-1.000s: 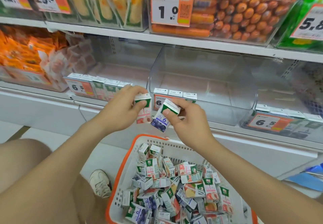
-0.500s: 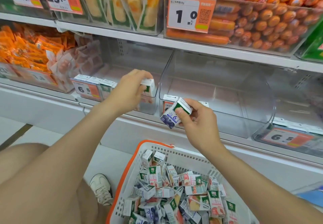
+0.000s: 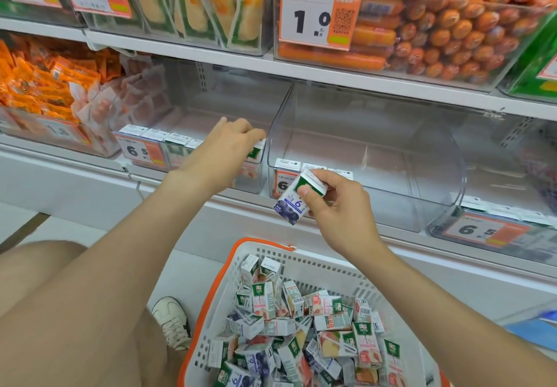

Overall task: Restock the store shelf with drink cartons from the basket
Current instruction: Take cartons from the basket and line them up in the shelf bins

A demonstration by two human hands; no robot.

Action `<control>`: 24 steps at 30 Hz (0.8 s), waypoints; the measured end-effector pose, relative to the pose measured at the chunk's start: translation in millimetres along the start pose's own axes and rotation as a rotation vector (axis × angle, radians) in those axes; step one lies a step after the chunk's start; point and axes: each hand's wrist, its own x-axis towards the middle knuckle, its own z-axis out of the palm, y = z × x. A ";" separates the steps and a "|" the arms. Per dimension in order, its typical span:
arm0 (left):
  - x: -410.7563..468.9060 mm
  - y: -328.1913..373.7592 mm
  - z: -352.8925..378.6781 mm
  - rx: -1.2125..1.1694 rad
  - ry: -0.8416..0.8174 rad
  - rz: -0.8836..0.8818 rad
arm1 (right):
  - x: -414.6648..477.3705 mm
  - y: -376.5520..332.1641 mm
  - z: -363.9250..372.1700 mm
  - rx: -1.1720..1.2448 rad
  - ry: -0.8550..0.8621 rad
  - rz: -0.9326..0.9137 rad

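Observation:
My left hand [image 3: 224, 145] reaches over the front wall of the left clear shelf bin [image 3: 211, 109], fingers closed on a peach drink carton [image 3: 252, 160] standing at the bin's front right corner. My right hand [image 3: 337, 205] holds a blueberry drink carton [image 3: 291, 202], tilted, in front of the middle clear bin [image 3: 376, 133]. A few cartons stand along the front of each bin. Below, the white basket with an orange rim [image 3: 238, 254] holds several mixed cartons [image 3: 301, 320].
The upper shelf carries bins of orange sausages [image 3: 437, 30] and packaged snacks [image 3: 211, 0] with price tags. Orange packets [image 3: 45, 79] fill the bin at left. A third clear bin [image 3: 497, 220] sits at right. My knee and white shoe [image 3: 171, 320] are beside the basket.
My left hand has carried its peach carton up from in front of the shelf and into the left bin's front row. My right hand with the blueberry carton has barely moved.

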 end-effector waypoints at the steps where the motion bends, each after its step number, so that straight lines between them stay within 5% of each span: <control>1: -1.0 -1.9 1.8 -0.011 0.004 -0.001 | -0.2 -0.1 -0.1 -0.002 -0.005 0.000; 10: -5.5 -11.9 14.8 -0.056 -0.299 -0.142 | -3.0 -1.4 -1.8 -0.074 -0.063 -0.004; 13: -22.5 9.9 13.1 -0.055 0.014 -0.078 | -2.7 -5.4 -5.5 -0.106 -0.069 -0.024; 15: -33.8 36.7 9.0 -0.318 0.185 -0.030 | -1.5 -10.6 -10.8 -0.115 -0.037 -0.039; 18: -45.3 77.3 -0.9 -0.772 0.024 -0.036 | -1.4 -17.4 -26.3 -0.014 -0.013 -0.008; 24: -44.0 126.1 -11.3 -1.213 -0.110 -0.014 | -12.0 -32.4 -87.7 0.083 -0.006 0.014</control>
